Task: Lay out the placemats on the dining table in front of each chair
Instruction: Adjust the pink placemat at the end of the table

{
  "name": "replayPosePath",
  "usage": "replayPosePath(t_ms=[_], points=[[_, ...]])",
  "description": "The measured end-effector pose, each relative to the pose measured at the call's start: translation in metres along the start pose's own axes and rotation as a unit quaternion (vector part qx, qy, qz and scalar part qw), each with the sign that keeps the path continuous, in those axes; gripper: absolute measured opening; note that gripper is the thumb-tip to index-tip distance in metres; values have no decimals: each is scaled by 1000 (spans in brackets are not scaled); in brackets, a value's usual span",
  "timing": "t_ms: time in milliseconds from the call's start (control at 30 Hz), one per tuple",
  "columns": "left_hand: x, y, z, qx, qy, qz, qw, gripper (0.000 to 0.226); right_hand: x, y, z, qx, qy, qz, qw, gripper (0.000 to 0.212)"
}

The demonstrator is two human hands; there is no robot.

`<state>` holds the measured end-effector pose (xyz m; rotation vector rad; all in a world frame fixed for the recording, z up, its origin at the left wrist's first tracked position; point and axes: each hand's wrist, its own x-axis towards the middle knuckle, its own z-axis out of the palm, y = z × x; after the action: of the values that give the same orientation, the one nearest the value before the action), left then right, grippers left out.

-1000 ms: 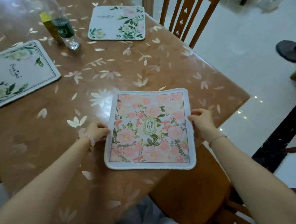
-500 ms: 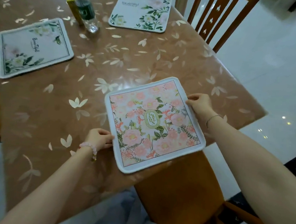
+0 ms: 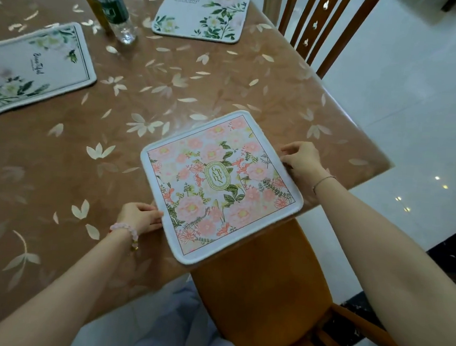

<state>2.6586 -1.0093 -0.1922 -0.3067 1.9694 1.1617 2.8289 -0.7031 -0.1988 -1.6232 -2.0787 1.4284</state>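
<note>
A pink floral placemat [image 3: 220,183] lies flat on the brown leaf-patterned table [image 3: 86,176], at the near edge above a wooden chair seat [image 3: 262,288]. Its near border runs along the table edge and slightly overhangs it. My left hand [image 3: 138,218] grips the mat's near-left edge with curled fingers. My right hand [image 3: 302,160] holds the far-right edge, its fingers loosely bent. Two white placemats with green leaves lie further off, one at the far side [image 3: 203,11] and one at the left [image 3: 34,70].
A clear bottle with a dark label [image 3: 116,13] and a yellow object [image 3: 94,4] stand between the two white mats. A second wooden chair's back [image 3: 315,25] rises at the table's far right. Glossy white floor lies to the right.
Both hands have turned the pink placemat and slid it so its border lines up with the near table edge. My view has shifted right along the table.
</note>
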Motion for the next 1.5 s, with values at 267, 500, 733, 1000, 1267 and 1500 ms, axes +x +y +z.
replayPosePath(t_ms=[267,500,733,1000,1267,1500], points=[[4,4,12,16,5,17,1000,20,-2,8,-6,-21,13,-13,1000,23],[7,3,14,28,13,14,999,17,-2,10,-6,-7,24,0,1000,20],[9,2,14,30,12,17,999,20,-4,8,-5,-27,28,-10,999,21],[9,2,8,91,0,35,995,16,-12,8,-4,-64,36,-24,997,22],[-6,0,-5,132,12,141,981,7,-46,-22,18,-60,35,-89,994,23],[-32,4,-52,-6,-18,186,982,30,-105,-69,87,121,-106,-77,984,19]])
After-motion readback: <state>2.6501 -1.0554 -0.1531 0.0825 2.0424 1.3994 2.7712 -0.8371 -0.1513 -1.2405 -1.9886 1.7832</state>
